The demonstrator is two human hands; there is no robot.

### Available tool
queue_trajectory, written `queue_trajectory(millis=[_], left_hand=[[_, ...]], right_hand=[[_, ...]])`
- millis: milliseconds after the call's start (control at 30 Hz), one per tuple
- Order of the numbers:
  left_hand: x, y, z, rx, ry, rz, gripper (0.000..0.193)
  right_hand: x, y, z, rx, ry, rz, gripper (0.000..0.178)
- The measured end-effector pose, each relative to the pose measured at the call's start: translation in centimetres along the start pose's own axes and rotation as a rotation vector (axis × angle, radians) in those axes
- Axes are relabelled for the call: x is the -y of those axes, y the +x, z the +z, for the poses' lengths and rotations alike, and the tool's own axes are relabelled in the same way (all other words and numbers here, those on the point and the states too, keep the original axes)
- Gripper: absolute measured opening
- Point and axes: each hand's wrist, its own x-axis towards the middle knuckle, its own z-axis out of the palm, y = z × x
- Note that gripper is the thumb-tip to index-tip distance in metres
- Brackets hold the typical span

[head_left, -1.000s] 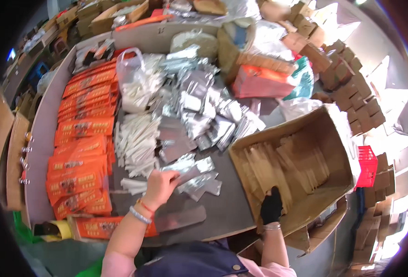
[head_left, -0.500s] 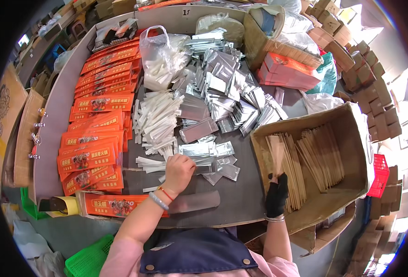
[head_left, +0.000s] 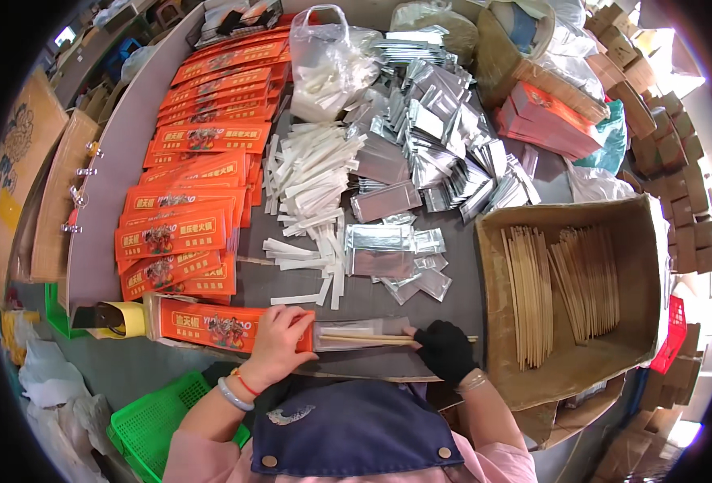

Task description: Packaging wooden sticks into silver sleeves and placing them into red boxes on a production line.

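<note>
Two hands work left of the cardboard box point(head_left: 644, 274) in the head view: the left hand point(head_left: 278, 342) spans an orange packet point(head_left: 203, 325) — pinching or not, unclear; the black-gloved right hand point(head_left: 446, 352) grips chopsticks point(head_left: 368, 337) along a clear pouch point(head_left: 360, 326) — crooked pushing might snag it.

I look steeply down through one head-worn fisheye view. The worktable point(head_left: 457, 302) lies close below, edges bowed.
</note>
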Motion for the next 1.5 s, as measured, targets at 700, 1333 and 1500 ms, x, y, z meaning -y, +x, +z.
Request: queue_trajectory(millis=[700,1333,1500], left_hand=[[-1.6,2.7,3.0,-0.048,0.028,0.130,0.063],[3.9,1.2,-2.5,-0.313,0.118,-0.133,0.063],[1.5,-1.4,3.8,-0.316,-0.033,-0.355,0.095]], right_hand=[[4.0,3.6,10.0,-0.274,0.688,0.127,0.036],[5.1,2.1,-1.2,-0.287,-0.103,0.028,0.063],[5.9,2.2,-1.4,-0.177,-0.155,-0.002,0.064]])
